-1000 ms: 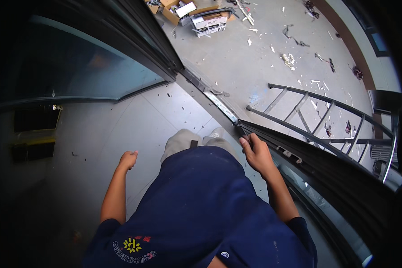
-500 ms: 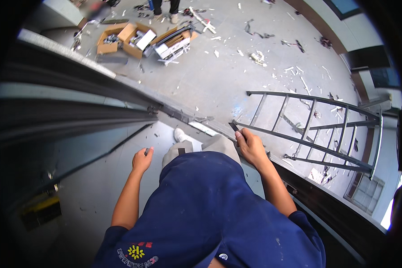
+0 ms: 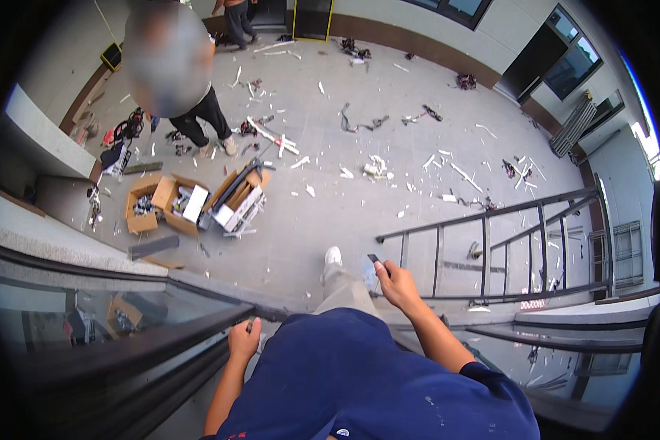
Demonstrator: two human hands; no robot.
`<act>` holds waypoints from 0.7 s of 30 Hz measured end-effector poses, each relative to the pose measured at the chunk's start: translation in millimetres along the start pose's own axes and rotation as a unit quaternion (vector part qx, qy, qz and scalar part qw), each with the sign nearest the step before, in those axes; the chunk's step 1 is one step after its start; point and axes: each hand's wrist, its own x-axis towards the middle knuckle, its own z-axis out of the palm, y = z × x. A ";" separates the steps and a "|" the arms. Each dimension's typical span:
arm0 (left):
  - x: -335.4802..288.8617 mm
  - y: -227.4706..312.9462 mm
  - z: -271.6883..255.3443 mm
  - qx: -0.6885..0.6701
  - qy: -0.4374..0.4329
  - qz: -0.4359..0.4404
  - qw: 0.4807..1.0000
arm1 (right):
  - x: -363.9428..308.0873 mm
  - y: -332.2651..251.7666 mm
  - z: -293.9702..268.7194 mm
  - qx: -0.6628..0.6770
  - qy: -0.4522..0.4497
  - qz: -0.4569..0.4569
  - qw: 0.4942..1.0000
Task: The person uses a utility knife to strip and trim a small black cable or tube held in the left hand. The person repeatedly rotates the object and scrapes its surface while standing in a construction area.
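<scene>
My right hand is out ahead of my body, its fingers closed round a small flat dark tool whose end sticks out past my thumb; its exact kind is too small to make out. Low at my left side, my left hand is closed on a small dark piece, mostly hidden in the fingers. Beyond the right hand, to the right, is a dark metal ladder, apart from it. Nearest the left hand runs a dark door frame.
Open cardboard boxes with parts stand ahead left, near a person in dark trousers. Another person is farther back. White scraps and dark cable bundles litter the grey floor. Glass panels flank me.
I have stepped forward through the doorway, so boxes and ladder sit lower in view and more of the yard shows. Both hands keep hold of their items.
</scene>
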 end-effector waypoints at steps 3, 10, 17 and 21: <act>85.1 9.3 42.1 -0.021 0.008 -0.002 1.000 | 84.9 33.6 -4.7 0.011 0.013 -0.020 1.000; 273.7 122.1 138.1 -0.074 0.038 0.077 0.993 | 276.1 101.9 -26.1 -0.026 0.017 -0.017 0.999; 370.2 232.9 131.0 -0.029 -0.079 0.112 0.990 | 330.5 115.8 -84.2 0.056 0.046 0.093 0.993; 462.4 302.7 157.5 0.051 -0.146 0.145 0.977 | 346.9 190.6 -95.8 0.050 0.121 0.186 0.974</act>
